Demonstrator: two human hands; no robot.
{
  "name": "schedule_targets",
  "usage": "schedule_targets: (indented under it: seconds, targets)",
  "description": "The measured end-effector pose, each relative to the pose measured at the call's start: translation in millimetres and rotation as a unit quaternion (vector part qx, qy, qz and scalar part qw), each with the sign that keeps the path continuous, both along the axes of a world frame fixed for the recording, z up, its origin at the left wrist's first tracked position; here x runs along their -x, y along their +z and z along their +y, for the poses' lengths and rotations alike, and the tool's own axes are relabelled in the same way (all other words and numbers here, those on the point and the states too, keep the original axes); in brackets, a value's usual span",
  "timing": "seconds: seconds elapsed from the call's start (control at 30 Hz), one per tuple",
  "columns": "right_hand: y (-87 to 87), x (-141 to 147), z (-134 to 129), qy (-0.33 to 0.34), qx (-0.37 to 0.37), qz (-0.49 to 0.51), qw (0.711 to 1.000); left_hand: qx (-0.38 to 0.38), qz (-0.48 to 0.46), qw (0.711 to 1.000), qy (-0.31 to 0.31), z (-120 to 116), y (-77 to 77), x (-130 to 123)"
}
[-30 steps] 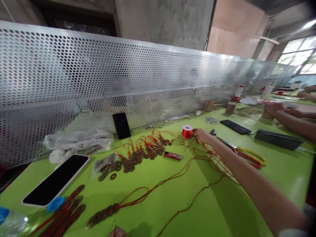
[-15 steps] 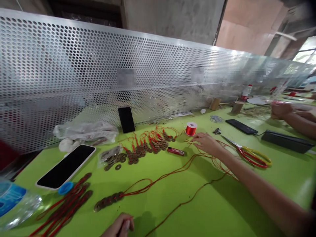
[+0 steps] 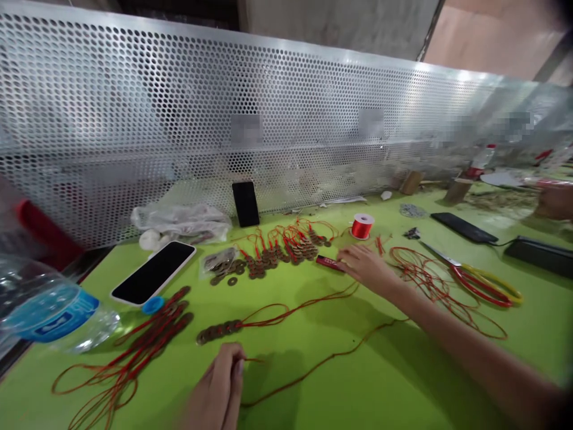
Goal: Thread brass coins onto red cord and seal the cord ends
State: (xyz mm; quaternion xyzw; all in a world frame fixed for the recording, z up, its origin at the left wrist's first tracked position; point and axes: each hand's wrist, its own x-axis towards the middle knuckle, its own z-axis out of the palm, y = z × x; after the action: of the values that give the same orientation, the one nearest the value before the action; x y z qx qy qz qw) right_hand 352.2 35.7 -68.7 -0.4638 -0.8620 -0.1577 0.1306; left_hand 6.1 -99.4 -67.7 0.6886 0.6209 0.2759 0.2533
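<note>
My left hand [image 3: 219, 385], at the bottom centre, is closed in a pinch on a thin red cord [image 3: 308, 374]; a short end pokes out past the fingertips. Further up, my right hand [image 3: 367, 267] has its fingers bent over the right end of a small red lighter [image 3: 328, 263], which lies on the green table; its fingertips are partly hidden. Between the hands lies a string of overlapping coins [image 3: 219, 331] with long red cords. Behind the lighter, a row of coin bunches [image 3: 277, 254] with red loops spreads out. More corded coin strings [image 3: 156, 334] lie at left.
Scissors [image 3: 478, 280] and tangled red cord [image 3: 430, 278] lie at right, with a red thread spool [image 3: 362, 227] behind. A phone [image 3: 154, 273], a blue cap [image 3: 153, 305] and a plastic bottle [image 3: 58, 316] are at left. A perforated metal screen [image 3: 295, 101] stands behind.
My right hand has left the loose cords near the spool and come to the lighter. My left hand has moved up into view with its cord. The view has shifted.
</note>
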Motion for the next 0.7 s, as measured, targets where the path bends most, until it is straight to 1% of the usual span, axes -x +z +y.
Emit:
schedule_targets:
  seconds: [0.07, 0.13, 0.2, 0.27, 0.33, 0.4, 0.47, 0.57, 0.63, 0.67, 0.7]
  targets:
    - [-0.7, 22, -5, 0.046, 0.024, -0.013, 0.999, -0.008, 0.018, 1.000, -0.010, 1, 9.6, -9]
    - [-3.7, 34, -7, 0.059, 0.041, -0.012, 0.997, -0.006, 0.019, 1.000, -0.016, 2, 15.9, -15]
    - [-7.3, 37, -5, 0.021, 0.038, 0.026, 0.999, 0.011, 0.014, 1.000, -0.024, 4, 19.7, -19]
    - [-9.8, 34, -2, -0.045, 0.032, 0.067, 0.996, 0.039, 0.009, 0.999, -0.032, 7, 22.1, -21]
    - [-10.8, 30, 1, -0.104, 0.050, 0.074, 0.991, 0.051, -0.005, 0.998, -0.032, 13, 24.1, -25]
    - [-10.5, 28, 3, -0.142, 0.084, 0.068, 0.984, 0.032, -0.037, 0.998, -0.026, 24, 25.5, -33]
    - [-9.3, 27, 4, -0.162, 0.109, 0.074, 0.978, -0.009, -0.077, 0.997, -0.012, 39, 25.8, -44]
    - [-6.0, 26, 2, -0.174, 0.108, 0.096, 0.974, -0.041, -0.141, 0.989, -0.002, 65, 24.1, -65]
    - [-3.6, 26, -3, -0.161, 0.109, 0.154, 0.969, -0.040, -0.189, 0.981, 0.000, 81, 21.7, -78]
    - [-2.7, 28, -6, -0.144, 0.118, 0.205, 0.961, -0.043, -0.214, 0.976, 0.003, 88, 20.1, -84]
    - [-2.0, 31, -10, -0.123, 0.137, 0.271, 0.945, -0.048, -0.236, 0.971, 0.008, 94, 18.3, -89]
